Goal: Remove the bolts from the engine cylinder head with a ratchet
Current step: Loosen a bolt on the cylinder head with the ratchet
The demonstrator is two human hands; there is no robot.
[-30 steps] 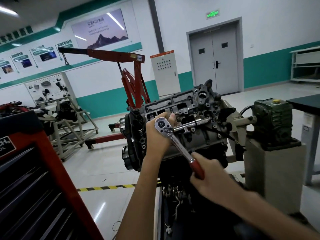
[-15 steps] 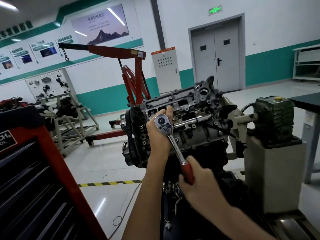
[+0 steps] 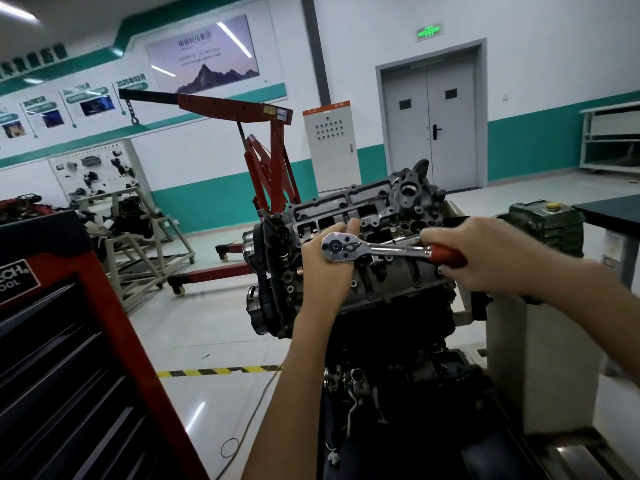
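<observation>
Head (image 3: pixel 374 206): grey cylinder head on top of the engine, dead centre of the room as I look at it, its open face tipped toward the person.
Ratchet (image 3: pixel 381 250): lies almost level across the head's face, the chrome drive end at 9 o'clock and the red handle out at 3 o'clock.
Left hand (image 3: pixel 325 275): wrapped behind the ratchet's drive end, thumb up at 12 o'clock over it, fingers curled round it and holding it against the head.
Right hand (image 3: pixel 485 258): fist closed tight round the red handle, knuckles up.
Bolt: the one under the ratchet is hidden behind the left hand, so I cannot tell how far out it is.
Gearbox (image 3: pixel 543 226): green unit at 3 o'clock of the engine, sitting on a pale pedestal.
Hoist (image 3: pixel 242 109): red crane at 10 o'clock, boom reaching left with a chain hanging from its tip.
Chest (image 3: pixel 69 341): red and black tool chest at 8 o'clock, drawers closed.
Cabinet (image 3: pixel 329 143): white box against the wall at 12 o'clock.
Door (image 3: pixel 429 123): grey double door at 1 o'clock.
Tape (image 3: pixel 214 371): yellow-black strip on the floor at 7 o'clock.
</observation>
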